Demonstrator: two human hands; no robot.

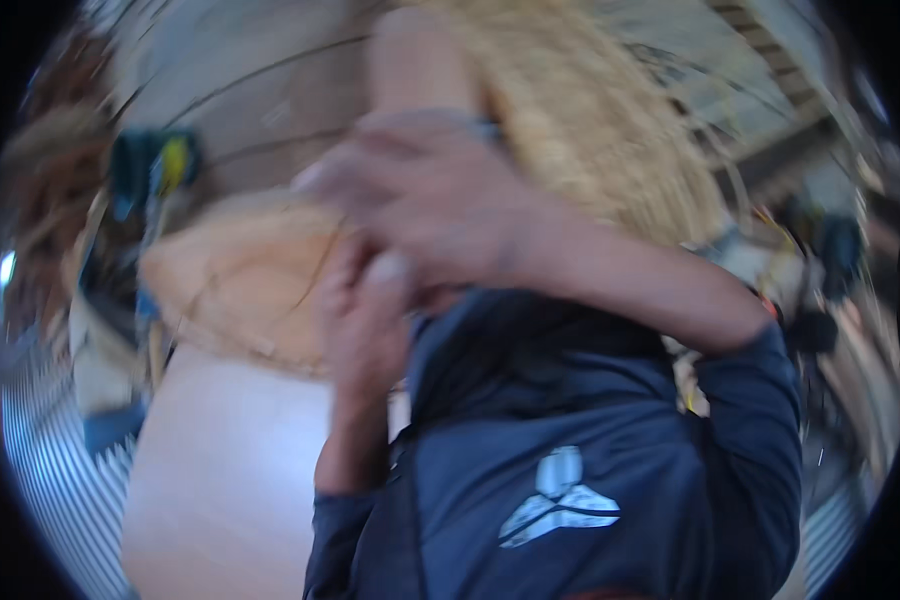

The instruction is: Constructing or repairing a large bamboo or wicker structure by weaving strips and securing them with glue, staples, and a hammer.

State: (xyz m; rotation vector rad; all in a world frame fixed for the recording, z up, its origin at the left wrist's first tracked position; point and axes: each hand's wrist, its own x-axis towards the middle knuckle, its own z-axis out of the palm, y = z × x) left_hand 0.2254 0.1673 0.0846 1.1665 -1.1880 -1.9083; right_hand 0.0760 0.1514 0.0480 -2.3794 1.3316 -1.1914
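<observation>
In the head view, my right hand (pixel 430 195) crosses over my left hand (pixel 370 310) in front of my dark clothing (pixel 560 420). Beyond them is what looks like a bare lower leg or foot (pixel 418 55). The right hand's fingers are smeared by motion. The left hand's fingers are curled, and what they hold, if anything, is hidden. Behind and left of the hands lies a pale orange, rounded piece with a fibrous rim (pixel 230 270), with a thin strand across it.
A mass of straw-like fibre (pixel 590 110) lies at the upper right. Below the orange piece is a smooth pale board (pixel 220 470). A green and yellow object (pixel 150 165) stands at left, near corrugated metal (pixel 40 450). Planks (pixel 240 80) run across the back.
</observation>
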